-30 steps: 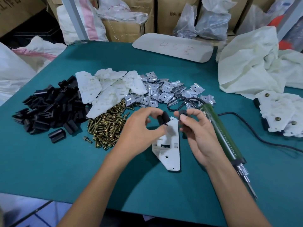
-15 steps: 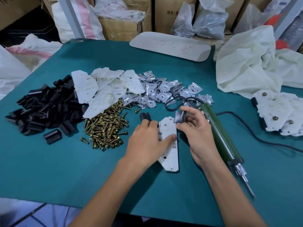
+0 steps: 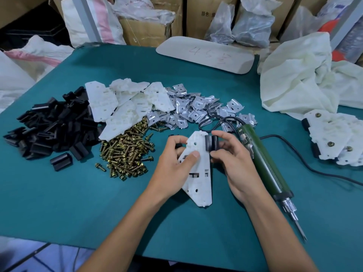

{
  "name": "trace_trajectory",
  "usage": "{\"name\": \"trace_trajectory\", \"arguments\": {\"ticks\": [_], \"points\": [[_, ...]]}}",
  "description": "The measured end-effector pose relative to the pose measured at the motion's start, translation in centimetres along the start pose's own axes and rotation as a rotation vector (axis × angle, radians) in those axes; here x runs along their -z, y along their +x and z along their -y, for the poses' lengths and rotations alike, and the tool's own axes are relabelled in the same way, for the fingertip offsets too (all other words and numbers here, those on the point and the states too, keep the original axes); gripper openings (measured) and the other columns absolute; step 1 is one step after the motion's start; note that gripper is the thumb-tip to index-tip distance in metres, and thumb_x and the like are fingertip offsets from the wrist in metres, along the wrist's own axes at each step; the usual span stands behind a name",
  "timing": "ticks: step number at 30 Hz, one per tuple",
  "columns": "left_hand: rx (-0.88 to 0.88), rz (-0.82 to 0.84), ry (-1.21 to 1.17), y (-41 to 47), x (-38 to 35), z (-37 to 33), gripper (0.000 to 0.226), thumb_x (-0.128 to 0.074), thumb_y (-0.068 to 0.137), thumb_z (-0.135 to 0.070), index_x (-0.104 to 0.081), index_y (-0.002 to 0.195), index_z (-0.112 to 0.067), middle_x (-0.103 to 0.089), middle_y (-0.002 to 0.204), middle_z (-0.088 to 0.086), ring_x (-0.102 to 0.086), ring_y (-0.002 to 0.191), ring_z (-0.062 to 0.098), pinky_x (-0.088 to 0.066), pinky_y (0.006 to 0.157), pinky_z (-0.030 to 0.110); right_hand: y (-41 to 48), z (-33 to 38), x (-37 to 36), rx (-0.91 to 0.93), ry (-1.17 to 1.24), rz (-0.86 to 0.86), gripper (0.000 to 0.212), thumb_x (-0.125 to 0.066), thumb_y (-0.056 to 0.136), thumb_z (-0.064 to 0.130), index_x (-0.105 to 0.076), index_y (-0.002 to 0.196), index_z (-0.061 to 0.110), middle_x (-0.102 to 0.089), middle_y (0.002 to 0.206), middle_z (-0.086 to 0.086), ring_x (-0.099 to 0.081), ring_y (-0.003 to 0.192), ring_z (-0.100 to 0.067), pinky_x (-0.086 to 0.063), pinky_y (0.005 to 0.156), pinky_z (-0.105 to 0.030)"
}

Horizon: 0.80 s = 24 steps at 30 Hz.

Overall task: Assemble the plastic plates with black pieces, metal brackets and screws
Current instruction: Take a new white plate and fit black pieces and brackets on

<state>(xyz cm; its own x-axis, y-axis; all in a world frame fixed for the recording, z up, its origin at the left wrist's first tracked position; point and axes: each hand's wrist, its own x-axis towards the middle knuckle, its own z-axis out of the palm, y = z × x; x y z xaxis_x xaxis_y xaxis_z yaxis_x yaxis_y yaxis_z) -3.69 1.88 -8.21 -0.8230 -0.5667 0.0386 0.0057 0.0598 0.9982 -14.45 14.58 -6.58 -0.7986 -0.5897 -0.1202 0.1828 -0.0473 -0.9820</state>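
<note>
On plate (image 3: 198,173) edge, black piece (image 3: 211,143) now seated, right hand (image 3: 233,163) pinching.

Handwritten "45" on white board (image 3: 206,54)

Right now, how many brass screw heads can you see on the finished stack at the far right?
3. On the finished stack, one screw head at its top left corner, one near the middle, one just right of that. Others may be hidden under overlapping plates.

Table (image 3: 78,203): teal top, fills most of the view.
Behind: cardboard boxes (image 3: 145,32), white sacks (image 3: 92,20) and grey plastic bags (image 3: 253,26) crowd the far edge.
Floor (image 3: 25,256): pale blue, lower left.
</note>
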Motion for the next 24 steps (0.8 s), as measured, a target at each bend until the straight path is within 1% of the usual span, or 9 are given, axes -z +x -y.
{"name": "trace_trajectory", "arguments": {"ticks": [2, 5, 7, 10, 14, 17, 19, 22, 24], "points": [[-0.004, 0.005, -0.015, 0.0, 0.0, 0.0, 0.026, -0.065, 0.090, -0.027, -0.049, 0.111, -0.027, -0.073, 0.098, -0.008, -0.072, 0.090, 0.013, -0.056, 0.075, 0.027, -0.1, 0.0, 0.1, -0.017, 0.033, 0.035, 0.050, -0.061, 0.088, -0.014, -0.073, 0.117, 0.024, -0.071, 0.096, -0.004, -0.069, 0.079, -0.013, -0.058, 0.075, -0.025], [-0.002, 0.025, 0.008, 0.1, 0.1, 0.1, 0.027, -0.063, 0.090, -0.029, -0.047, 0.112, -0.026, -0.071, 0.099, -0.017, -0.070, 0.092, 0.008, -0.057, 0.079, 0.029, 0.0, -0.1, 0.2, -0.044, 0.040, 0.028, 0.048, -0.059, 0.090, -0.013, -0.072, 0.122, 0.021, -0.074, 0.096, -0.002, -0.070, 0.080, -0.014, -0.057, 0.077, -0.026], [0.004, 0.031, 0.029, 0.2, 0.2, 0.2, 0.027, -0.062, 0.091, -0.032, -0.047, 0.113, -0.028, -0.070, 0.099, -0.019, -0.069, 0.095, 0.007, -0.058, 0.083, 0.033, 0.1, -0.1, 0.2, -0.068, 0.070, 0.007, 0.040, -0.056, 0.097, -0.007, -0.072, 0.123, 0.018, -0.077, 0.098, -0.006, -0.072, 0.082, -0.017, -0.059, 0.078, -0.027], [0.004, 0.034, 0.044, 0.1, 0.1, 0.3, 0.027, -0.062, 0.091, -0.033, -0.045, 0.112, -0.030, -0.071, 0.098, -0.019, -0.070, 0.091, 0.009, -0.058, 0.082, 0.036, 0.2, -0.6, 0.1, -0.047, 0.029, -0.014, 0.030, -0.061, 0.100, 0.003, -0.072, 0.125, 0.016, -0.076, 0.099, -0.013, -0.071, 0.087, -0.017, -0.061, 0.083, -0.030], [-0.001, 0.022, 0.054, 0.1, 0.1, 0.4, 0.027, -0.062, 0.092, -0.035, -0.044, 0.112, -0.032, -0.071, 0.100, -0.019, -0.071, 0.089, 0.012, -0.059, 0.080, 0.036, 0.0, -0.9, -0.2, 0.037, -0.046, -0.026, 0.031, -0.070, 0.096, 0.005, -0.073, 0.121, 0.022, -0.075, 0.083, 0.006, -0.072, 0.081, -0.011, -0.059, 0.080, -0.025], [-0.002, 0.014, 0.069, 0.0, 0.0, 0.4, 0.024, -0.062, 0.097, -0.029, -0.043, 0.112, -0.033, -0.070, 0.099, -0.024, -0.070, 0.086, 0.005, -0.056, 0.071, 0.023, -0.1, -0.9, -0.3, 0.077, -0.191, -0.100, 0.031, -0.077, 0.092, 0.014, -0.075, 0.117, 0.031, -0.075, 0.088, 0.007, -0.072, 0.081, -0.012, -0.058, 0.082, -0.029], [0.006, 0.006, 0.078, -0.1, -0.1, 0.4, 0.023, -0.061, 0.100, -0.024, -0.043, 0.112, -0.032, -0.069, 0.099, -0.027, -0.069, 0.084, 0.002, -0.053, 0.068, 0.017, -0.2, -0.9, -0.5, 0.137, -0.353, -0.142, 0.030, -0.079, 0.089, 0.021, -0.074, 0.116, 0.035, -0.074, 0.097, 0.002, -0.071, 0.086, -0.007, -0.057, 0.085, -0.025], [0.007, -0.005, 0.101, 0.0, -0.2, 0.4, 0.023, -0.061, 0.101, -0.023, -0.042, 0.112, -0.031, -0.068, 0.100, -0.028, -0.069, 0.085, 0.001, -0.053, 0.069, 0.016, -0.5, -0.8, -0.9, 0.233, -0.449, -0.169, 0.033, -0.082, 0.087, 0.023, -0.073, 0.114, 0.040, -0.069, 0.099, 0.003, -0.068, 0.087, 0.001, -0.052, 0.078, -0.010], [0.005, -0.008, 0.100, 0.0, -0.1, 0.4, 0.022, -0.061, 0.100, -0.024, -0.043, 0.112, -0.030, -0.067, 0.100, -0.028, -0.069, 0.088, 0.001, -0.054, 0.071, 0.018, -0.5, -0.7, -1.1, 0.251, -0.459, -0.170, 0.032, -0.082, 0.087, 0.024, -0.072, 0.110, 0.043, -0.069, 0.097, 0.003, -0.068, 0.085, 0.000, -0.053, 0.077, -0.012]]}}
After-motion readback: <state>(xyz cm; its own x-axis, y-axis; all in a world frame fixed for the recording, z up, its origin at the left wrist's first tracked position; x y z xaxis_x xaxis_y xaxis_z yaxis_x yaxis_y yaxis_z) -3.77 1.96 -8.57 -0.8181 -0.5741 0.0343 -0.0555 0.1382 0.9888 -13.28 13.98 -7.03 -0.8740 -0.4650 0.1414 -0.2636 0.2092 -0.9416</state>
